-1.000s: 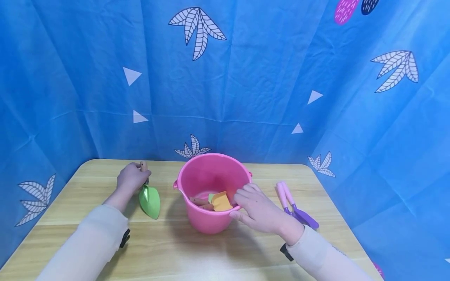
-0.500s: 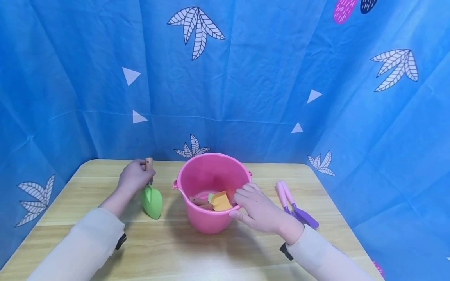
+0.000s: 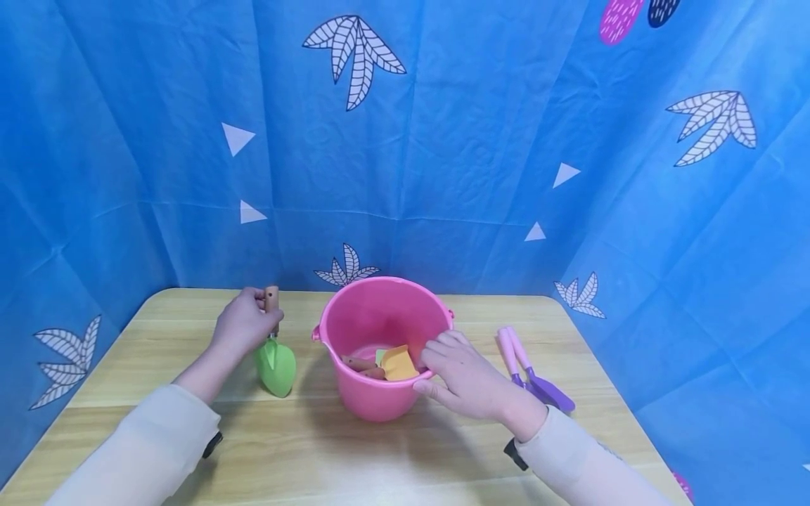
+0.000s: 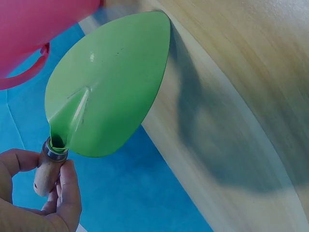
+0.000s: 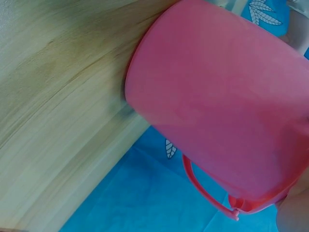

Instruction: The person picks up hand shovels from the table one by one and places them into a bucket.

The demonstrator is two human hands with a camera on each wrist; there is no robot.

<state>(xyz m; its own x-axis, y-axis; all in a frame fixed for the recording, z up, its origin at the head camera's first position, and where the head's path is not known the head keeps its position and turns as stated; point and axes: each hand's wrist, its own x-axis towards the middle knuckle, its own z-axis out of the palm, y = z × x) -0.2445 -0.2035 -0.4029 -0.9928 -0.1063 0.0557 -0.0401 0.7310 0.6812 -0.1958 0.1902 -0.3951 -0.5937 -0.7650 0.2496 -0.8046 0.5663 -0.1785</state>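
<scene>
In the head view my left hand (image 3: 242, 325) pinches a green garden trowel (image 3: 277, 369) by its short wooden handle, blade pointing down. The left wrist view shows thumb and fingers around the handle, just below the metal collar, and the broad trowel blade (image 4: 113, 82) over the table. At the centre stands a pink bucket (image 3: 373, 399). My right hand (image 3: 465, 376) grips its near right rim, fingers over the inside and thumb outside. Inside lie a yellow-orange scoop blade (image 3: 398, 364), wooden handles (image 3: 359, 363) and a bit of something green, partly hidden by the wall.
Right of the bucket, two tools with pink handles (image 3: 514, 346) and purple heads (image 3: 549, 392) lie on the wooden table (image 3: 354, 464), close beside the right forearm. A blue patterned curtain (image 3: 405, 154) hangs behind and along both sides. The bucket's pink bail (image 5: 203, 191) hangs down its far side.
The left hand has shifted slightly right with the green trowel, toward the bucket, and the handle has come more upright. The right hand and bucket stay in place.
</scene>
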